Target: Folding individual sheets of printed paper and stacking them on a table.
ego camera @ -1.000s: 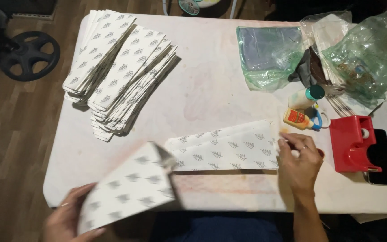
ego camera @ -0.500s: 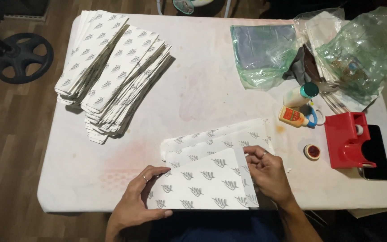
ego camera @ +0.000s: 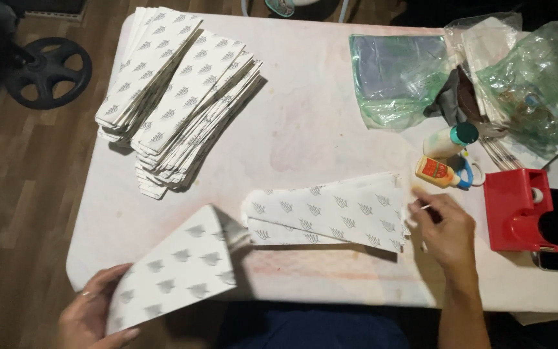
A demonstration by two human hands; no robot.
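The left hand (ego camera: 92, 313) sits at the near-left corner of the white tabletop (ego camera: 305, 129), partly cut off by the frame's lower edge; its grip pinches the lower corner of a white patterned sheet (ego camera: 175, 274), thumb on top, the fingers hidden underneath. The sheet tilts up and is slightly blurred. To the right of that grip lies a flat pile of similar sheets (ego camera: 330, 213), and the right hand (ego camera: 444, 229) rests at its far-right edge, fingertips curled together; whether they pinch a sheet's edge or a small white scrap is hard to make out. Just beyond this hand stand a glue bottle (ego camera: 435, 170) and a red tape dispenser (ego camera: 518, 210). Far off to the upper left lie stacks of folded sheets (ego camera: 175, 97).
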